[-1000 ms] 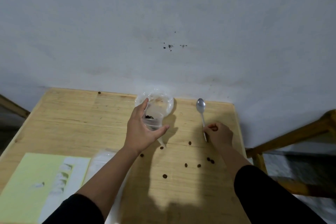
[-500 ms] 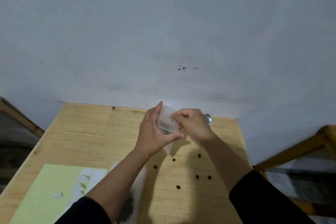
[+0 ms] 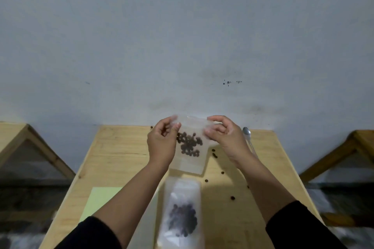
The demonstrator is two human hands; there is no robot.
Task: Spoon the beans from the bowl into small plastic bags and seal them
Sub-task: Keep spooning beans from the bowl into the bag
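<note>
A small clear plastic bag (image 3: pixel 191 159) with dark beans (image 3: pixel 189 144) inside is held up above the far part of the wooden table (image 3: pixel 113 153). My left hand (image 3: pixel 162 141) pinches its top left corner and my right hand (image 3: pixel 224 137) pinches its top right corner. A second clear bag of beans (image 3: pixel 182 216) lies flat on the table between my forearms. The metal spoon (image 3: pixel 248 136) lies on the table behind my right hand. The bowl is hidden from view.
Several loose beans (image 3: pixel 232 197) are scattered on the right side of the table. A pale green sheet (image 3: pixel 97 200) lies at the near left. A grey wall (image 3: pixel 182 46) stands right behind the table. Wooden frames (image 3: pixel 344 151) flank both sides.
My right hand left the spoon and joined my left hand on the bag. The bag is now stretched flat between both hands, and the camera has tilted so the second bag shows.
</note>
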